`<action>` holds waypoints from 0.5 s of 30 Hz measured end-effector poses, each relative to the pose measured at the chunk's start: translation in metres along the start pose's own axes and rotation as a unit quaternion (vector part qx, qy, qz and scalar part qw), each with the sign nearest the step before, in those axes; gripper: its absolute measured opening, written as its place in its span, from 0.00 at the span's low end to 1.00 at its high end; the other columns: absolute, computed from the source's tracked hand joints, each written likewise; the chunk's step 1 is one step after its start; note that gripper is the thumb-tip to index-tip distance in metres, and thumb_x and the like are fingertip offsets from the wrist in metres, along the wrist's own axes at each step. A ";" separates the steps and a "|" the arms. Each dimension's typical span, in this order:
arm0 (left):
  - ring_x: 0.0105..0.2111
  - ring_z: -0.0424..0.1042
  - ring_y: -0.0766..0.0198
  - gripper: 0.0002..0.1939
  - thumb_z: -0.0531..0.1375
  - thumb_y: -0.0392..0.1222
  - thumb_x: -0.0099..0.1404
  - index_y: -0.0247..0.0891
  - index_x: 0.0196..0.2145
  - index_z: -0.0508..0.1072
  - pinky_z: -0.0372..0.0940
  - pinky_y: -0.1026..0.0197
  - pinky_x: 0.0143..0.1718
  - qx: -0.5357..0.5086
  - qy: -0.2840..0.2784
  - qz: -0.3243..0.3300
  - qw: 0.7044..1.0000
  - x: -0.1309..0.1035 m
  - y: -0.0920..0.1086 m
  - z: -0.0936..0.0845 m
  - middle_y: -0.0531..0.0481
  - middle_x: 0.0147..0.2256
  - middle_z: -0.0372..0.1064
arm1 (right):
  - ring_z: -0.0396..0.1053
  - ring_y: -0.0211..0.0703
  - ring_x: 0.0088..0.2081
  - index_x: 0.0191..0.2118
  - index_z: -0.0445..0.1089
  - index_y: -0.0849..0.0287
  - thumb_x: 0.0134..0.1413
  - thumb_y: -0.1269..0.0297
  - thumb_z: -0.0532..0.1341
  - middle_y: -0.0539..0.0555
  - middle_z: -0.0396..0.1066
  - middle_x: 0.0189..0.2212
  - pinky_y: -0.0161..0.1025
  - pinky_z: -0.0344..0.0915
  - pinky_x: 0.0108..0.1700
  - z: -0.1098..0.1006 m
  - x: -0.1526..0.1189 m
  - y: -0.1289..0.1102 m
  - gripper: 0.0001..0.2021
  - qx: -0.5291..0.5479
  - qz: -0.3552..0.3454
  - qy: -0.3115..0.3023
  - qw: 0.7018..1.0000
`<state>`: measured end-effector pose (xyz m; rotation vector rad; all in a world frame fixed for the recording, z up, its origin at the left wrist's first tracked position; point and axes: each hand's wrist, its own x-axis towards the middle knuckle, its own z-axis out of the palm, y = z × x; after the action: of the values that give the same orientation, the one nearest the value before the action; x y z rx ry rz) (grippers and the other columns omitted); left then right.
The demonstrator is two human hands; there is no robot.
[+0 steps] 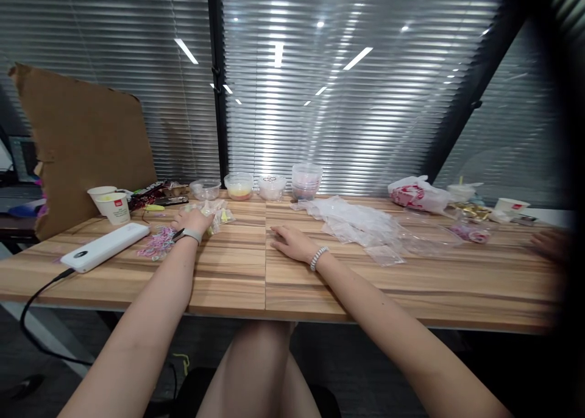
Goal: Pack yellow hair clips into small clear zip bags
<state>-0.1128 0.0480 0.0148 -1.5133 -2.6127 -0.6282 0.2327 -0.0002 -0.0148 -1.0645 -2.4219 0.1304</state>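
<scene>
My left hand (pixel 194 220) lies on a small heap of clear plastic bags (pixel 223 214) with yellowish bits in them; its fingertips are too small and blended with the plastic to make out a grip. Beside that wrist is a tangle of pink, blue and white strands (pixel 158 242). My right hand (pixel 292 244) rests palm down on the wooden table (pixel 228 284), fingers apart and holding nothing. To its right spreads a pile of flat translucent bags (pixel 356 220).
Clear tubs (pixel 239 186) line the window side. On the left stand a white power bank (pixel 106 247), paper cups (pixel 117 208) and a cardboard panel (pixel 86 144). A red-white bag (pixel 415 194) sits right, and another person's hand (pixel 551 244) shows at far right.
</scene>
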 end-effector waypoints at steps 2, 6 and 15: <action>0.58 0.56 0.29 0.46 0.56 0.74 0.54 0.28 0.54 0.68 0.53 0.38 0.53 0.018 0.001 -0.022 1.000 0.001 0.000 0.005 0.21 0.59 0.56 | 0.69 0.51 0.49 0.59 0.65 0.58 0.63 0.57 0.57 0.60 0.71 0.49 0.45 0.64 0.52 0.001 0.000 0.000 0.22 0.004 0.002 -0.004 1.000; 0.59 0.56 0.31 0.48 0.56 0.74 0.54 0.30 0.57 0.65 0.53 0.39 0.54 0.029 0.018 -0.033 0.999 0.003 0.002 0.011 0.22 0.59 0.55 | 0.70 0.50 0.47 0.62 0.62 0.57 0.61 0.57 0.58 0.60 0.72 0.46 0.44 0.65 0.49 0.002 0.000 0.002 0.24 0.024 0.014 -0.004 1.000; 0.58 0.55 0.31 0.45 0.57 0.72 0.55 0.31 0.56 0.64 0.46 0.35 0.57 0.010 0.047 -0.020 0.999 0.003 0.008 0.013 0.25 0.58 0.56 | 0.69 0.50 0.49 0.62 0.60 0.57 0.63 0.55 0.57 0.60 0.70 0.49 0.43 0.64 0.50 -0.001 0.000 0.001 0.24 0.014 0.022 -0.027 0.999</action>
<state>-0.1052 0.0591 0.0058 -1.3945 -2.5777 -0.6574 0.2331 0.0004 -0.0142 -1.1146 -2.4387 0.2100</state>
